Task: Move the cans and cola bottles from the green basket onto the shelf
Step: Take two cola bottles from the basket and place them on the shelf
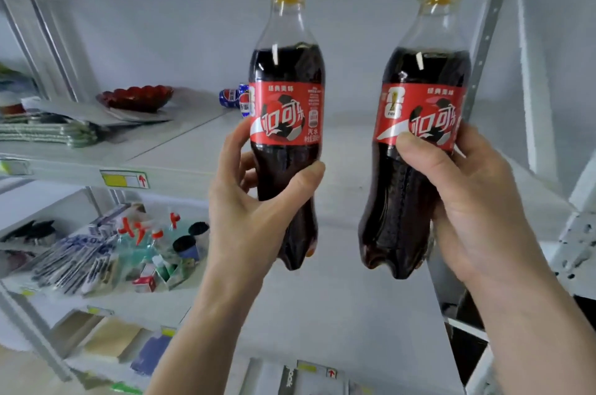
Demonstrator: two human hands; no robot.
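I hold two cola bottles upright in front of a white shelf (180,149). My left hand (251,201) grips the lower half of the left cola bottle (287,72), which has a yellow cap and a red label. My right hand (467,201) grips the right cola bottle (425,78) of the same kind, tilted slightly right. Both bottles hang in the air above the shelf board. Blue cans (235,98) lie at the back of the shelf, partly hidden behind the left bottle. The green basket is out of view.
A red scalloped dish (138,98) and folded green cloths (48,133) sit on the left part of the shelf. The lower shelf holds packets, small boxes and cups (129,246). A perforated metal upright (487,40) stands at the right.
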